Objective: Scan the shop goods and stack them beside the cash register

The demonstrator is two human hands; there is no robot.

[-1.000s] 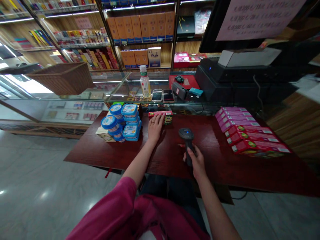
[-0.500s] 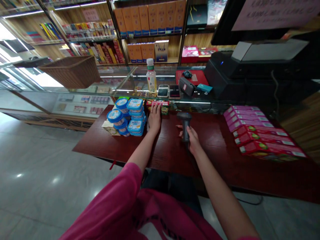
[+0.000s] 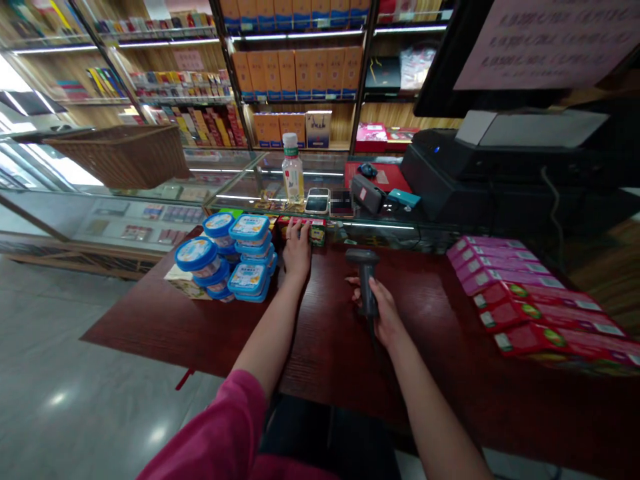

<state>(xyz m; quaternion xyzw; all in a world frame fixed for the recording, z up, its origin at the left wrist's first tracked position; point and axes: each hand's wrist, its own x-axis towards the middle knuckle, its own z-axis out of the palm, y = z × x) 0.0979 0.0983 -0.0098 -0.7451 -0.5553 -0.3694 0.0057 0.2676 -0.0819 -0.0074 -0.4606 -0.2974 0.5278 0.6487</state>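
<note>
Red rectangular carton with a green-marked end (image 3: 317, 231) lies at the far side of a broad, dark reddish-brown wooden surface (image 3: 330, 353), under a person's left hand (image 3: 297, 253). At right, a black monitor (image 3: 445, 67) bears a pink lettered sheet (image 3: 535, 50); at left, a woven brown basket (image 3: 125, 152) sits above a glass display case (image 3: 105, 217). Long purple boxes (image 3: 505, 263) and matching red boxes with green-and-yellow emblems (image 3: 555, 313) line the surface's right side. Blue-lidded plastic tubs, round ones (image 3: 196, 255) and squarish ones (image 3: 249, 279), stand stacked to the carton's left. A clear, white-capped bottle of yellow liquid (image 3: 293, 179) stands upright beyond the carton. The right hand (image 3: 386, 312) wraps around the handle of a dark grey, pistol-shaped scanner (image 3: 369, 288), its head uppermost, apart from the carton. The left hand's fingers drape over the carton, slightly spread; whether they grip it cannot be told.
</note>
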